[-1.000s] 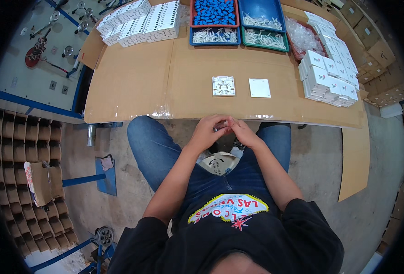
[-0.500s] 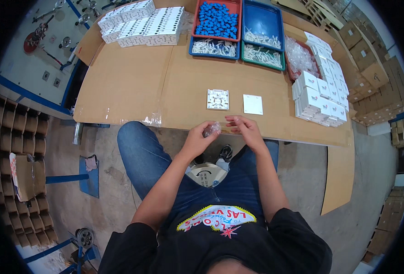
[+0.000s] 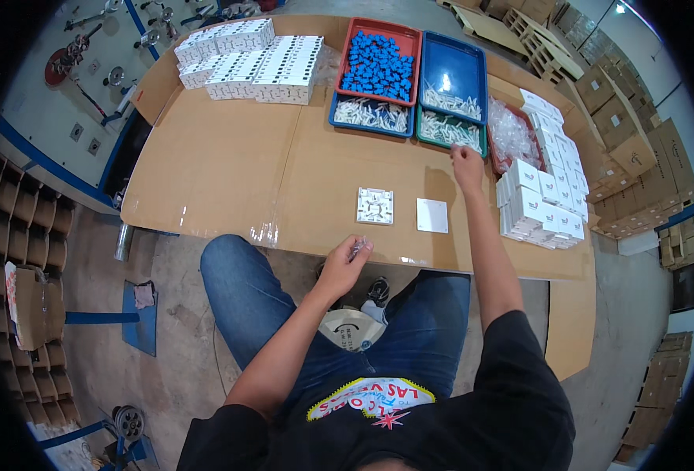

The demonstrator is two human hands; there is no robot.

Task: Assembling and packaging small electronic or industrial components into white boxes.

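Observation:
My left hand [image 3: 342,268] is closed round a small crumpled clear plastic bag [image 3: 357,248], just off the table's near edge. With my arm stretched forward, my right hand [image 3: 468,168] is at the near right corner of the green tray [image 3: 433,141], which holds small white slender pieces [image 3: 447,128]. Its fingers look pinched together; what is between them, if anything, is too small to make out. On the cardboard between my arms lie a white square plastic box with an open, moulded inside [image 3: 375,206] and a flat white square plate [image 3: 432,216].
Behind the green tray stand a red tray [image 3: 417,71] of blue parts and blue trays [image 3: 450,59] with more white pieces. White boxes are stacked at the right [image 3: 539,206] and far left [image 3: 245,74]. Clear plastic bags [image 3: 511,135] fill another red tray beside the right stack.
My right hand has left the spot beside my left hand and reached forward and right to the green tray. My left hand keeps the plastic bag. The view has tilted slightly.

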